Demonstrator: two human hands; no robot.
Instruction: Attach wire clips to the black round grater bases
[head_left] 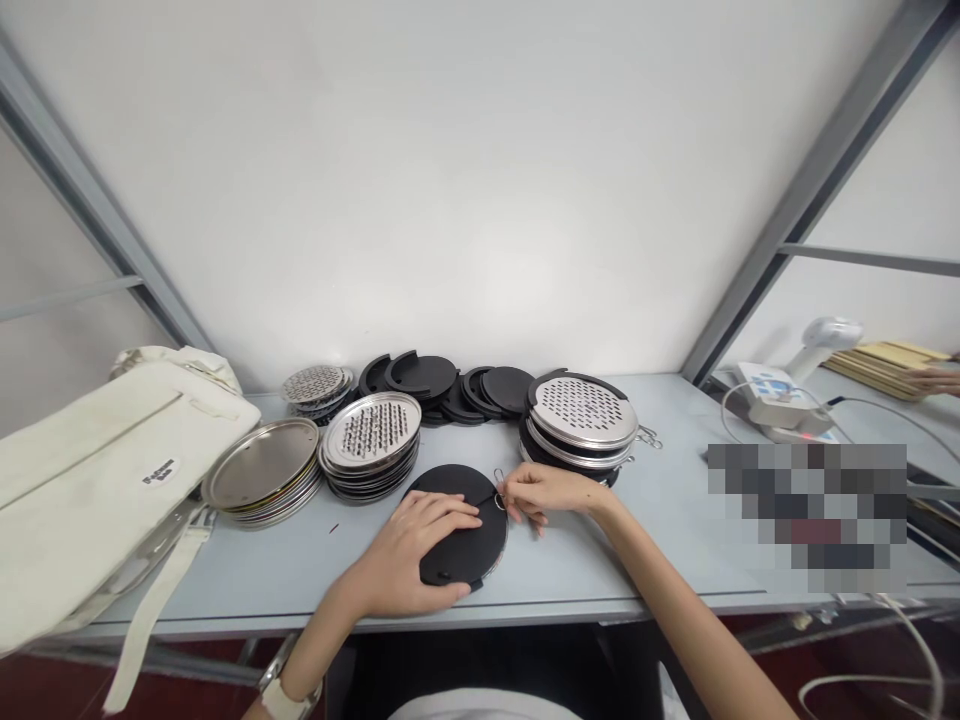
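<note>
White wall (480, 200) stands behind a grey desk (675, 440). From the left come a cream bag (75, 470) and plain metal discs (266, 465). The left hand (424, 550), fingers spread, presses on a black disc (484, 545). At its right edge, a wire loop (499, 480) (long axis roughly near to far) is pinched at the fingertips of the right hand (551, 488), the nearer hand, lying just left of it.

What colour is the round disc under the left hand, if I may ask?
The round disc under the left hand is black; the head view shows it best.
</note>
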